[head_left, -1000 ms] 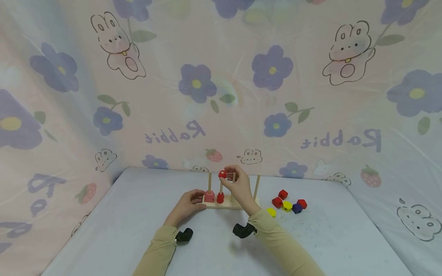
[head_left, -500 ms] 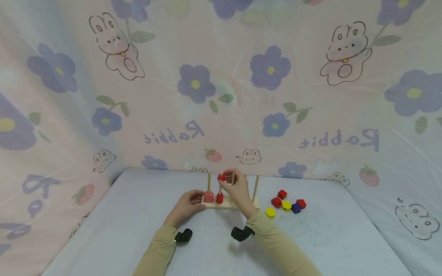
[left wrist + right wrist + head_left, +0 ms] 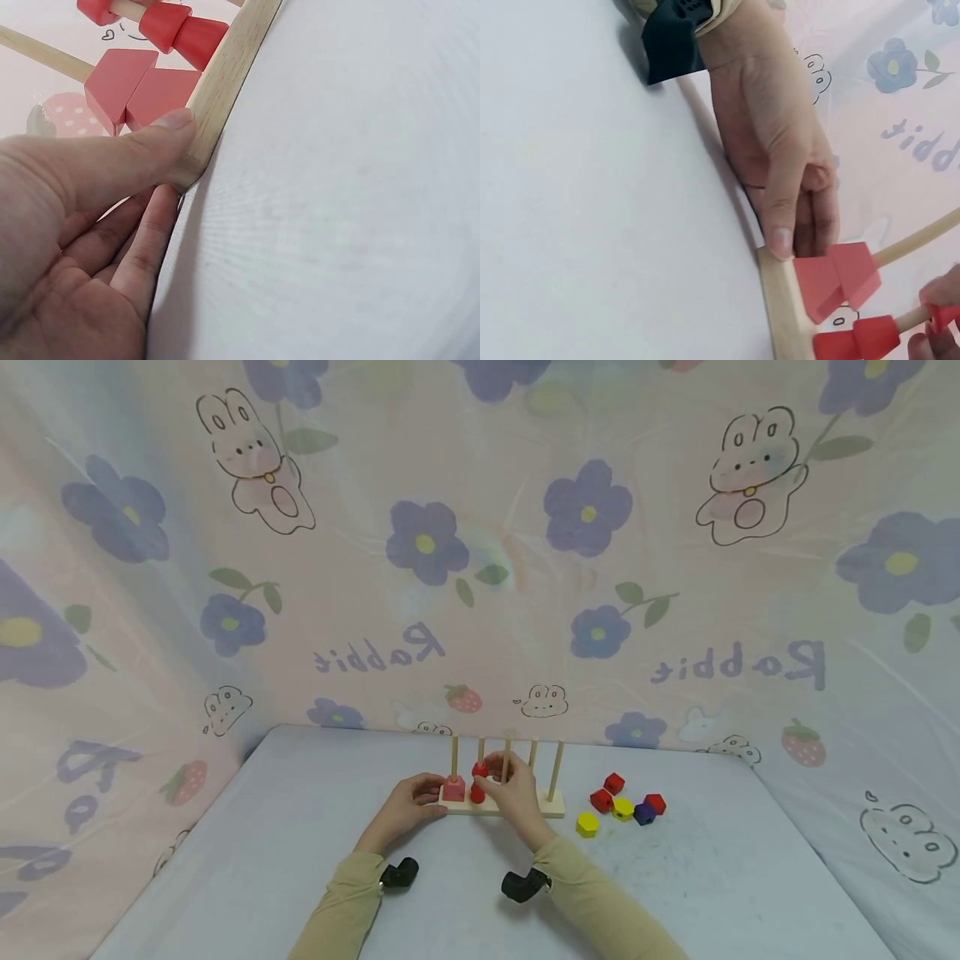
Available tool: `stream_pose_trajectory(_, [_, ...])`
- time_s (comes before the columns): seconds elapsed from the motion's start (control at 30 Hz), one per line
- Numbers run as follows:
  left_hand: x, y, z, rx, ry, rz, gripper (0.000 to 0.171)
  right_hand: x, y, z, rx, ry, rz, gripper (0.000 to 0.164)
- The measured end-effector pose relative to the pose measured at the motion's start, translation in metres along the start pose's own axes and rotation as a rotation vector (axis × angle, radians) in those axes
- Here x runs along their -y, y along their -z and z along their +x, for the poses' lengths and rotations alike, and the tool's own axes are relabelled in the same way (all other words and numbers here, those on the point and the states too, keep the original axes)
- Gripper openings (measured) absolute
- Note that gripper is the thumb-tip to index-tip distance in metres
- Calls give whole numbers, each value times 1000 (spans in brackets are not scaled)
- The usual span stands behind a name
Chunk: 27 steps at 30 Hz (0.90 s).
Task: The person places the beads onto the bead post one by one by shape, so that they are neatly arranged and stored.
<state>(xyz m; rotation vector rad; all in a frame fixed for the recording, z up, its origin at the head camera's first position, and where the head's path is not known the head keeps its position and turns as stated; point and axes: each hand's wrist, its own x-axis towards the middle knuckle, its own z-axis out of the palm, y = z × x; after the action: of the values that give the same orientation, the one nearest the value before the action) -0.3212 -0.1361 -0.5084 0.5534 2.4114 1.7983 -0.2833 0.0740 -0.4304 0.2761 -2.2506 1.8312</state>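
Observation:
My left hand grips the left end of a wooden peg board, its thumb on the near edge and its fingers round the end. With thumb and fingertips, my right hand pinches a red bead threaded partway down the second peg. Below that bead sit two red flared pieces, stacked at the foot of the same peg; a stretch of bare peg shows between. Pinkish-red angular blocks are stacked on the leftmost peg. My right fingers partly cover the middle of the board.
Right of the board lie loose beads on the white table: several red ones, a yellow one, another yellow one and a purple one. A patterned curtain stands behind the table.
My right hand has moved down with the red bead, from the top of the second peg to partway along it. My left hand has stayed on the board's end.

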Motion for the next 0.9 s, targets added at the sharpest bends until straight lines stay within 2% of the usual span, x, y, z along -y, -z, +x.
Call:
stream_pose_trajectory(0.23, [-2,1,-1,13,3,-12,47,-8,-2,-3,20,-57,1,28])
stream_pose_trajectory(0.5, [-2,1,0,11,10,-31,48,-8,-2,-5,36,-57,21,28])
stream_pose_trajectory(0.77, [-3,0,-1,-2,37,-6,48,-10,-3,-4,41,-56,44,29])
stream_pose_trajectory(0.9, [-8,1,-3,-1,26,-12,47,-14,-1,-5,36,-67,41,33])
